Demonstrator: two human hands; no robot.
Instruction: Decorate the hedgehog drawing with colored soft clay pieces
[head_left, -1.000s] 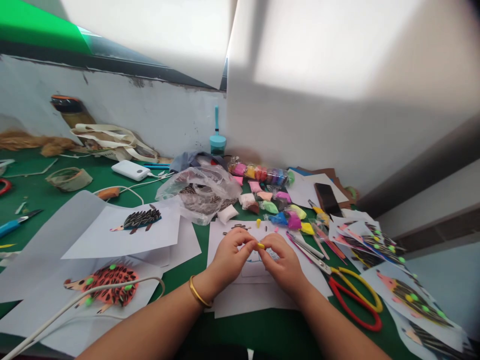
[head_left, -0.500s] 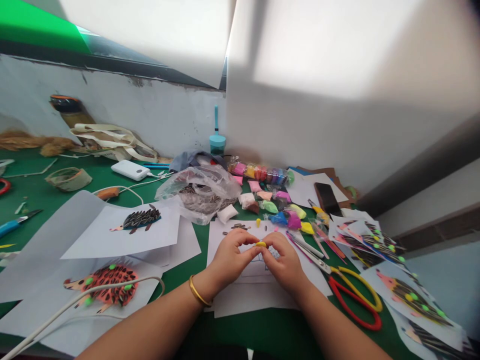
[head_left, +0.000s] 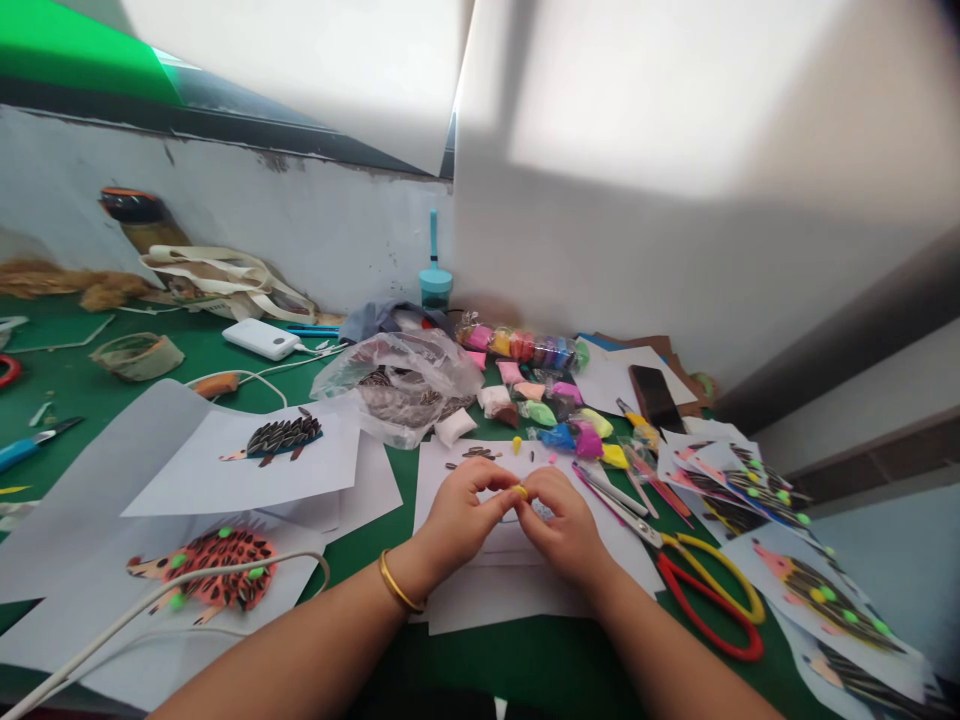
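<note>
A small piece of yellow clay (head_left: 520, 491) is pinched between the fingertips of both hands. My left hand (head_left: 463, 515) grips it from the left, closed at thumb and forefinger. From the other side my right hand (head_left: 561, 520) holds it the same way. Under both hands lies a white sheet of paper (head_left: 480, 600) with a blue line drawing that my fingers partly cover. Several sunflower seeds (head_left: 480, 454) rest near its top edge. Beyond my fingertips sits a separate yellow clay bit (head_left: 517, 444).
Scissors (head_left: 705, 585) lie to the right, beside finished hedgehog pictures (head_left: 832, 590). Coloured clay packets (head_left: 559, 437) and a plastic bag of seeds (head_left: 405, 385) are at the back. On the left, a white cable (head_left: 187, 578) crosses a red hedgehog picture (head_left: 225, 560).
The yellow clay has turned from a flat, elongated look to a rounder, smaller one between my fingertips. My right fingers have curled in closer to my left; all else stays put.
</note>
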